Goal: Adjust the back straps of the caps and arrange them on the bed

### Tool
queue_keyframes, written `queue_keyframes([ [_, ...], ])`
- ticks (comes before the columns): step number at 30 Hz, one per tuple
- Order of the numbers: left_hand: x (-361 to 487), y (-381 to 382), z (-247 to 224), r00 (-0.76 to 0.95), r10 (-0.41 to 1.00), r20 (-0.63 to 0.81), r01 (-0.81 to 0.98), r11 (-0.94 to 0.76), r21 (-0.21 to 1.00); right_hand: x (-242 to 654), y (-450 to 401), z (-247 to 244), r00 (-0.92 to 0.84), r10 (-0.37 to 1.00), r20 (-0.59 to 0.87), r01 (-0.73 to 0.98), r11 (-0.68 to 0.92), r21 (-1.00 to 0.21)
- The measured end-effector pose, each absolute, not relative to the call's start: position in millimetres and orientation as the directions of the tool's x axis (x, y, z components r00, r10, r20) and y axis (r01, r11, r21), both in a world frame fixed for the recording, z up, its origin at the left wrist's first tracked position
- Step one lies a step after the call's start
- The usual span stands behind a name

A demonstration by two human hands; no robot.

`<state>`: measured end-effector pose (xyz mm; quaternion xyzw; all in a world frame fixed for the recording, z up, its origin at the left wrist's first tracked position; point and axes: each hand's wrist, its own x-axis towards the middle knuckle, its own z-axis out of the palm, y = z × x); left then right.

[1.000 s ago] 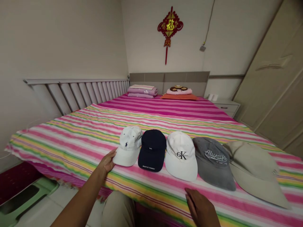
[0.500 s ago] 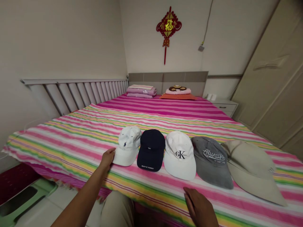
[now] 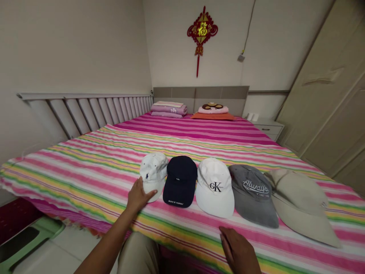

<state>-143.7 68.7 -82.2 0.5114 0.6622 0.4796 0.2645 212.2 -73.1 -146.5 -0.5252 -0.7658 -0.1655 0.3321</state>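
Observation:
Five caps lie side by side on the striped bedspread, brims toward me. My left hand [image 3: 139, 196] grips the brim of the leftmost one, a white cap [image 3: 154, 167] with a small dark horse-rider logo; the thumb lies across the brim and the fingers are at its left edge. Beside it are a navy cap [image 3: 182, 169], a white cap with CK lettering [image 3: 214, 173], a grey cap reading "Always" [image 3: 252, 201] and a beige cap [image 3: 302, 198]. Below the CK cap, my right hand [image 3: 239, 249] rests on the bedspread, holding nothing, its fingers loosely extended.
Folded purple bedding [image 3: 169, 110] and a pink pillow stack [image 3: 213, 111] sit by the headboard [image 3: 222, 97]. A radiator [image 3: 94, 110] runs along the left wall. A green stool [image 3: 42, 232] stands on the floor at lower left, and a nightstand [image 3: 269, 127] is at back right.
My left hand has moved rightward over the white cap's brim, bringing the thumb across it. My right hand stays in place. The view has shifted slightly.

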Motion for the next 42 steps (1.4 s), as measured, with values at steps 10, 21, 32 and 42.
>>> queue_keyframes([
  [10, -128.4, 15.7, -94.5, -0.694, 0.709, 0.124, 0.156, -0.02, 0.988, 163.3, -58.3, -107.6, 0.023, 0.971, -0.238, 0.029, -0.238, -0.971],
  [21, -109.2, 30.1, -92.4, -0.435, 0.798, -0.417, -0.63, 0.062, 0.774, 67.4, 2.6, -83.1, -0.105, 0.77, -0.63, -0.724, -0.493, -0.483],
  [32, -107.0, 47.4, -91.1, -0.423, 0.822, -0.381, -0.618, 0.046, 0.785, 60.6, 20.4, -95.1, 0.019, 0.76, -0.65, -0.781, -0.394, -0.484],
  [42, -99.2, 54.1, -89.3, -0.427, 0.834, -0.35, -0.615, 0.016, 0.789, 64.9, 24.5, -94.0, 0.01, 0.765, -0.644, -0.736, -0.43, -0.523],
])
